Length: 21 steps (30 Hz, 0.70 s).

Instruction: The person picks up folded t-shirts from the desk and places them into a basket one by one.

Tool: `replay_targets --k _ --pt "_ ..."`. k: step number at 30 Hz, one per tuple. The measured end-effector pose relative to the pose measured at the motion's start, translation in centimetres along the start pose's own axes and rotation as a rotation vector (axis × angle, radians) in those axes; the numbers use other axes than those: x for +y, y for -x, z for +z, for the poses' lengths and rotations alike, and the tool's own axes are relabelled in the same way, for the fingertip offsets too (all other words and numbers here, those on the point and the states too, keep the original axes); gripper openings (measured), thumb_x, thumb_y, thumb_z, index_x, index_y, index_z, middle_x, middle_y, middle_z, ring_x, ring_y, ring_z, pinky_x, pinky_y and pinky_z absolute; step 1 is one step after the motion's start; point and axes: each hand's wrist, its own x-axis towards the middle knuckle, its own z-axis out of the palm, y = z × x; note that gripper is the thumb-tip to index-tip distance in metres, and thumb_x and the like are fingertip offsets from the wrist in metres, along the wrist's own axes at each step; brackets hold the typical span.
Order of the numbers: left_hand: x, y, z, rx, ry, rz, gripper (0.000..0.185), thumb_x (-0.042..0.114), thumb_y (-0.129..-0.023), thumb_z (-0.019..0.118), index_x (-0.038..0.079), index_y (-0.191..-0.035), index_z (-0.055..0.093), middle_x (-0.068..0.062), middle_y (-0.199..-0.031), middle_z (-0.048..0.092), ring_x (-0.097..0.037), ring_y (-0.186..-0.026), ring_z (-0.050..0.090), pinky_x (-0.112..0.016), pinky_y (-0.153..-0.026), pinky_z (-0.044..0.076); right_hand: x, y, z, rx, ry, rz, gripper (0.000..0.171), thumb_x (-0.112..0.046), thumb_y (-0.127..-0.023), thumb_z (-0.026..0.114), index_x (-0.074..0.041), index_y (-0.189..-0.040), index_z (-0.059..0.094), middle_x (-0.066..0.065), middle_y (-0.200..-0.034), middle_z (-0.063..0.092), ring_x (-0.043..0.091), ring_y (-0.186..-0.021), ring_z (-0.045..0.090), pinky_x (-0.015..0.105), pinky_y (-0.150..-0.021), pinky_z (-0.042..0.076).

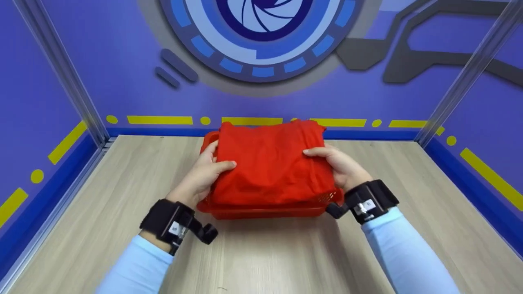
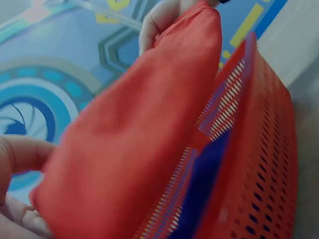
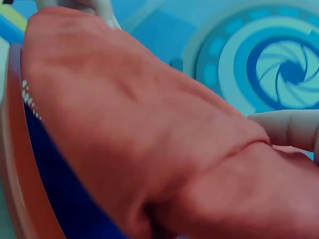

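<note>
A person's two hands are holding a folded red cloth (image 1: pixel 271 163) over a red perforated basket (image 1: pixel 265 212) at the centre of the head view. The left hand (image 1: pixel 200 177) is gripping the cloth's left edge, thumb lying across the top of the fabric and the remaining fingers curled under it. The right hand (image 1: pixel 341 165) is gripping the right edge the same way, thumb pressing on top, fingers tucked beneath and out of sight. The cloth is covering most of the basket, leaving only the near rim and the right and far left corners showing.

In the left wrist view, the cloth (image 2: pixel 134 144) is bulging above the basket's slotted wall (image 2: pixel 264 149), and a dark blue item (image 2: pixel 207 184) is lying inside the basket beneath it. The right wrist view is showing the same blue layer (image 3: pixel 65 194) under the cloth (image 3: pixel 149 134), with a thumb (image 3: pixel 289 129) resting on the fabric at the right of the frame.

The basket is sitting on a pale wood-grain tabletop (image 1: pixel 261 257), in front of a purple wall (image 1: pixel 102 61) with yellow dashes and a blue circular emblem at the top centre.
</note>
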Motion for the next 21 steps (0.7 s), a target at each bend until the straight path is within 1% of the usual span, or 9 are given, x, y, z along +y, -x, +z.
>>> replay_targets --k 5,8,11,12,14,15,17,18,21 --pt "-1.8 -1.3 -0.3 0.037 -0.009 -0.008 0.077 -0.011 -0.087 0.053 0.017 -0.150 0.018 -0.016 -0.130 0.050 -0.029 -0.113 0.051 -0.041 -0.098 0.041 0.9 -1.9 -0.7 0.043 -0.016 0.006 0.056 -0.009 -0.089 0.062 -0.017 -0.136 0.033 0.009 -0.119 0.051 0.023 -0.100 0.058 0.038 -0.089 0.048" --pt "-2.4 -1.7 -0.4 0.056 -0.096 -0.006 0.078 -0.013 -0.088 0.050 0.019 -0.151 0.016 -0.013 -0.135 0.048 -0.027 -0.116 0.050 -0.041 -0.099 0.040 1.5 -2.7 -1.1 0.062 -0.004 0.027 0.055 -0.008 -0.088 0.062 -0.018 -0.136 0.036 0.008 -0.115 0.054 0.022 -0.098 0.059 0.038 -0.088 0.049" --pt "-3.0 -1.9 -0.4 0.076 -0.247 -0.010 0.079 -0.013 -0.088 0.047 0.021 -0.151 0.014 -0.012 -0.142 0.042 -0.025 -0.123 0.045 -0.039 -0.099 0.039 2.6 -3.5 -1.4 0.101 0.031 0.043 0.052 -0.006 -0.087 0.061 -0.017 -0.133 0.041 0.006 -0.108 0.059 0.021 -0.094 0.060 0.037 -0.085 0.049" --pt "-3.3 -1.8 -0.3 0.082 -0.307 -0.004 0.080 -0.013 -0.088 0.047 0.022 -0.152 0.012 -0.013 -0.144 0.040 -0.025 -0.126 0.043 -0.037 -0.094 0.042 3.0 -3.8 -1.5 0.122 0.049 0.053 0.051 -0.006 -0.087 0.061 -0.018 -0.133 0.042 0.005 -0.106 0.060 0.021 -0.092 0.061 0.036 -0.084 0.049" --pt "-3.8 -1.8 -0.2 0.094 -0.428 0.015 0.082 -0.012 -0.088 0.045 0.024 -0.152 0.008 -0.013 -0.147 0.035 -0.025 -0.130 0.039 -0.031 -0.079 0.046 3.7 -4.1 -1.7 0.152 0.095 0.060 0.051 -0.005 -0.087 0.059 -0.017 -0.134 0.044 0.004 -0.102 0.062 0.020 -0.089 0.062 0.035 -0.081 0.050" --pt "-4.0 -1.7 0.0 0.096 -0.494 0.024 0.083 -0.012 -0.089 0.044 0.026 -0.152 0.006 -0.016 -0.142 0.041 -0.027 -0.125 0.044 -0.029 -0.070 0.045 3.9 -4.2 -1.8 0.159 0.120 0.064 0.052 -0.004 -0.088 0.058 -0.018 -0.136 0.043 0.004 -0.101 0.061 0.019 -0.088 0.062 0.034 -0.080 0.051" --pt "-4.3 -1.5 0.2 0.102 -0.639 0.051 0.084 -0.010 -0.088 0.043 0.027 -0.152 0.004 -0.023 -0.124 0.054 -0.031 -0.106 0.056 -0.027 -0.056 0.037 4.1 -4.3 -2.0 0.167 0.157 0.067 0.056 -0.002 -0.089 0.054 -0.019 -0.141 0.041 0.004 -0.104 0.060 0.018 -0.089 0.061 0.033 -0.080 0.051" --pt "-4.4 -1.5 0.3 0.099 -0.704 0.061 0.083 -0.011 -0.088 0.043 0.025 -0.152 0.005 -0.024 -0.116 0.057 -0.033 -0.094 0.058 -0.028 -0.054 0.035 4.2 -4.3 -2.0 0.169 0.173 0.063 0.057 -0.001 -0.089 0.052 -0.019 -0.142 0.039 0.005 -0.106 0.058 0.018 -0.090 0.060 0.032 -0.081 0.050" --pt "-4.5 -1.3 0.6 0.088 -0.865 0.064 0.078 -0.013 -0.085 0.043 0.017 -0.152 0.015 -0.029 -0.120 0.052 -0.038 -0.100 0.055 -0.032 -0.071 0.047 4.1 -4.1 -1.9 0.160 0.212 0.041 0.063 0.002 -0.090 0.047 -0.015 -0.148 0.029 0.010 -0.120 0.051 0.020 -0.101 0.055 0.033 -0.091 0.045"
